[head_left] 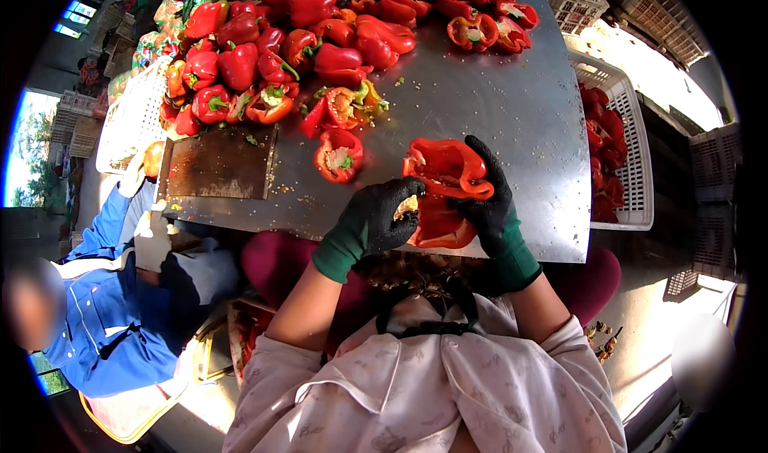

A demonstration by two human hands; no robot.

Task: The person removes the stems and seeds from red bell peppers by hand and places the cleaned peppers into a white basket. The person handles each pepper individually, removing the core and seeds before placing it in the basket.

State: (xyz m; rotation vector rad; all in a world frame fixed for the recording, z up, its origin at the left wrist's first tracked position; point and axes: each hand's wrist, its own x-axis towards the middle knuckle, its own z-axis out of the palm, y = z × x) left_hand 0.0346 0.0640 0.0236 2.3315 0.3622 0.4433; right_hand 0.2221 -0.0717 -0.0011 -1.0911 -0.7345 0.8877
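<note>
Both my hands wear black gloves with green cuffs, at the near edge of a metal table. My right hand grips a hollow, split-open red bell pepper, its fingers along the right side. Closed around a pale yellow seed core, my left hand is beside the pepper's left side. The lower part of the pepper hangs over the table edge. Just beyond my left hand, a cut red pepper lies with its inside showing. Past it lie opened pepper pieces with pale ribs.
Red peppers are heaped on the far left of the metal table. A brown board lies at its left edge. White crates holding red pieces stand at right. To my left sits a person in blue, one hand at a pepper.
</note>
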